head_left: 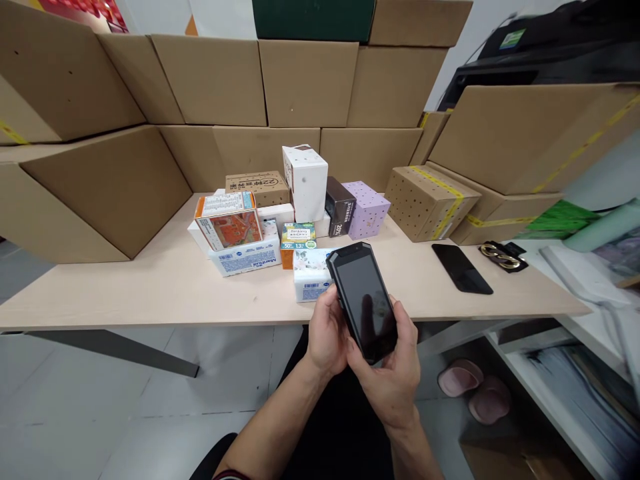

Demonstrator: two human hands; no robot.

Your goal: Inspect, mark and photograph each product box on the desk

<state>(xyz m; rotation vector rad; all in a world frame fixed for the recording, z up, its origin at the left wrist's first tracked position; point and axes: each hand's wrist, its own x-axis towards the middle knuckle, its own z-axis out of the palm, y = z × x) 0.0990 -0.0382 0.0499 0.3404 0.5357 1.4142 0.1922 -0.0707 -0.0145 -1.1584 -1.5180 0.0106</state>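
Note:
Both my hands hold a black smartphone (363, 300) with a thick angular case, its dark screen tilted up toward me. My left hand (326, 333) grips the left edge, fingers behind the phone. My right hand (395, 370) wraps the lower right side, thumb along the bottom corner. Just behind the phone on the table stands a white tissue pack (311, 275), partly hidden by it. An orange and green box (299, 240) is behind that pack. An orange printed box (229, 223) leans on a white-blue tissue pack (247, 258) at the left.
On the light wooden table (165, 293) stand a tall white box (306, 183), a brown box (257, 187), a dark box (340, 207) and a lilac box (369, 210). Another phone (461, 268) lies at the right beside a black-and-gold item (503, 256). Cardboard boxes (370, 155) wall the back.

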